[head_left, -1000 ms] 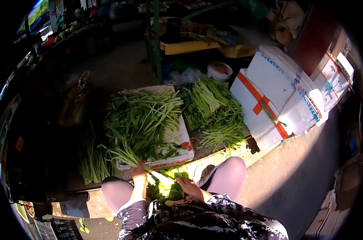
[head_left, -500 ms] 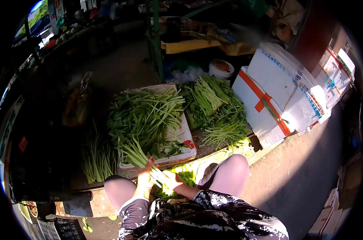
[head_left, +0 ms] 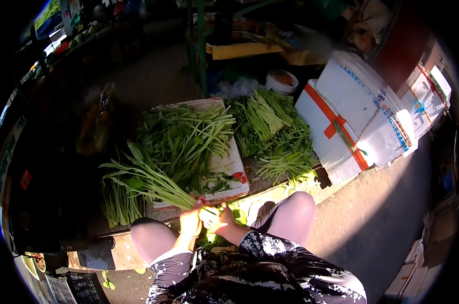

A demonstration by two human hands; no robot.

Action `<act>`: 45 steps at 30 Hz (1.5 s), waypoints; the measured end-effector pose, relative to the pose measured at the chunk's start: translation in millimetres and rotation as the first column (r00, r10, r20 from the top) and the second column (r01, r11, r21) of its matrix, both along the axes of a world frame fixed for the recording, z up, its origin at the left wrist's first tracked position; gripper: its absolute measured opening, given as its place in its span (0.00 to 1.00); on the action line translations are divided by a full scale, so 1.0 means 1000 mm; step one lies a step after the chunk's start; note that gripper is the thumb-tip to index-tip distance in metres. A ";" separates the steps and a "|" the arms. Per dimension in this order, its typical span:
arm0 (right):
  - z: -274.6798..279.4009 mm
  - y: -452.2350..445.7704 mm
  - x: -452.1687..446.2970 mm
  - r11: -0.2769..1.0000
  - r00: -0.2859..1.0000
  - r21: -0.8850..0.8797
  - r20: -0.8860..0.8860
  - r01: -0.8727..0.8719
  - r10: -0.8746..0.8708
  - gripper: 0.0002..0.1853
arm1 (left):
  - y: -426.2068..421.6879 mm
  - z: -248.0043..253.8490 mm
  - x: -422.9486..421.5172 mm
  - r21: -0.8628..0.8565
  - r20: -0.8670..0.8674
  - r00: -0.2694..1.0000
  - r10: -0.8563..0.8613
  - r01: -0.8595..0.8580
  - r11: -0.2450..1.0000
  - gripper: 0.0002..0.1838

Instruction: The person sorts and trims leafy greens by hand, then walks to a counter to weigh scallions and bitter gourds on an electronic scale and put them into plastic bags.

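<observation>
My left hand [head_left: 190,221] is closed around the lower stalks of a bunch of water spinach [head_left: 161,188]. The bunch slants up and left, its leafy tops over the corner of a white foam tray [head_left: 235,157]. My right hand [head_left: 220,221] is at the cut ends of the stalks, thumb raised apart from the fingers; glare blurs where the fingertips touch. On the tray lies a loose heap of the same greens [head_left: 184,134]. Left of it, in shade, sits another bunch [head_left: 122,205].
More greens are piled [head_left: 277,126] right of the tray. White foam boxes [head_left: 351,111] with orange tape stand at the right, and a white bucket [head_left: 281,82] is behind the pile. A dark plastic crate [head_left: 82,288] sits at lower left. My knees flank my hands.
The bunch has come lower and swung out leftward, showing more of its leafy tops. My right hand has shifted up slightly to the stalk ends, its thumb now lifted.
</observation>
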State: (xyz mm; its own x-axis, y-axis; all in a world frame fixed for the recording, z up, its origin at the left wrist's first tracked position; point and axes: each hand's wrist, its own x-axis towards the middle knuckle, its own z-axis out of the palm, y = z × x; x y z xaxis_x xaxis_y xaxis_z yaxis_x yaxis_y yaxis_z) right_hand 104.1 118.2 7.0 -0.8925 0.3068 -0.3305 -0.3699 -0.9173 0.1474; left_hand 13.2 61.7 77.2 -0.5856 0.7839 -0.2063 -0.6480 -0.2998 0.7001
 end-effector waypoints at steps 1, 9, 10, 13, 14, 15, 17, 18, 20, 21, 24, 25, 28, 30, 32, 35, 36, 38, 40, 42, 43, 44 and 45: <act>-0.033 0.004 -0.005 0.999 0.859 0.039 -0.511 0.001 0.019 0.26 | 0.000 -0.012 0.004 -0.012 -0.009 0.998 -0.067 0.067 0.998 0.13; 0.063 0.042 -0.028 0.541 0.663 0.552 0.749 -0.635 0.013 0.15 | -0.017 0.047 -0.035 0.122 0.077 0.983 0.164 -0.173 0.977 0.12; 0.058 0.065 -0.024 0.370 0.669 0.644 0.740 -0.670 -0.077 0.13 | -0.022 0.054 -0.043 0.130 -0.019 0.986 0.164 -0.160 0.978 0.10; 0.057 0.140 -0.021 0.088 0.586 0.653 0.725 -0.753 -0.362 0.15 | -0.028 0.084 -0.069 0.212 -0.112 0.964 0.241 -0.214 0.953 0.18; 0.048 0.167 -0.022 0.033 0.574 0.652 0.688 -0.757 -0.444 0.15 | -0.028 0.086 -0.080 0.264 -0.102 0.977 0.190 -0.157 0.952 0.22; 0.026 0.199 -0.026 0.035 0.547 0.652 0.663 -0.757 -0.512 0.15 | -0.027 0.085 -0.093 0.317 -0.097 0.986 0.136 -0.098 0.943 0.26; 0.025 0.233 -0.040 -0.130 0.519 0.606 0.528 -0.785 -0.672 0.14 | -0.026 0.061 -0.116 0.308 -0.115 0.990 0.082 -0.043 0.950 0.29; 0.043 0.237 -0.049 -0.201 0.469 0.513 0.471 -0.835 -0.747 0.12 | -0.025 0.051 -0.122 0.336 0.014 0.999 0.041 -0.044 0.941 0.27; 0.057 0.244 -0.067 -0.269 0.435 0.402 0.411 -0.875 -0.801 0.11 | -0.024 0.047 -0.123 0.373 0.198 0.980 0.008 -0.083 0.924 0.20; 0.057 0.246 -0.080 -0.335 0.457 0.356 0.350 -0.872 -0.818 0.10 | -0.023 0.048 -0.123 0.368 0.199 0.980 0.021 -0.095 0.925 0.20; 0.048 0.254 -0.120 -0.519 0.554 0.240 0.112 -0.820 -0.825 0.10 | -0.021 0.050 -0.125 0.206 0.281 0.950 0.134 -0.196 0.959 0.11; 0.044 0.257 -0.133 -0.615 0.613 0.156 -0.068 -0.773 -0.787 0.10 | -0.020 0.051 -0.124 0.208 0.282 0.949 0.142 -0.205 0.956 0.11; 0.047 0.253 -0.165 -0.517 0.517 0.038 -0.005 -0.855 -0.856 0.13 | -0.020 0.047 -0.125 0.088 0.213 0.951 0.225 -0.248 0.965 0.12; 0.042 0.258 -0.177 -0.447 0.446 -0.068 0.031 -0.892 -0.894 0.16 | -0.020 0.048 -0.126 0.057 0.199 0.947 0.251 -0.266 0.962 0.12; 0.039 0.264 -0.185 -0.397 0.390 -0.139 0.074 -0.907 -0.918 0.16 | -0.020 0.050 -0.127 0.044 0.182 0.946 0.267 -0.279 0.959 0.12; 0.048 0.271 -0.184 -0.359 0.314 -0.187 0.232 -0.914 -0.921 0.13 | -0.020 0.050 -0.127 -0.011 0.165 0.952 0.258 -0.260 0.966 0.13; 0.057 0.269 -0.181 -0.348 0.311 -0.050 0.345 -0.936 -0.886 0.12 | -0.020 0.048 -0.127 -0.016 0.173 0.953 0.250 -0.251 0.968 0.13; 0.063 0.265 -0.170 -0.316 0.319 0.084 0.449 -0.945 -0.835 0.12 | -0.018 0.045 -0.126 -0.019 0.179 0.957 0.228 -0.228 0.973 0.13; 0.052 0.263 -0.157 -0.289 0.599 0.587 0.443 -0.756 -0.668 0.12 | -0.016 0.047 -0.124 -0.058 0.206 0.958 0.202 -0.194 0.979 0.13; 0.083 0.236 -0.138 -0.031 0.660 0.730 0.597 -0.682 -0.456 0.12 | -0.012 0.050 -0.119 -0.093 0.191 0.968 0.160 -0.144 0.985 0.13; 0.100 0.219 -0.128 0.262 0.732 0.756 0.651 -0.600 -0.200 0.13 | -0.011 0.051 -0.116 -0.131 0.178 0.977 0.118 -0.095 0.987 0.14; 0.107 0.205 -0.119 0.337 0.779 0.770 0.611 -0.542 -0.143 0.12 | -0.009 0.051 -0.113 -0.146 0.168 0.982 0.083 -0.058 0.988 0.13; 0.111 0.191 -0.112 0.412 0.823 0.773 0.561 -0.482 -0.089 0.11 | -0.007 0.051 -0.109 -0.142 0.167 0.983 0.079 -0.055 0.988 0.13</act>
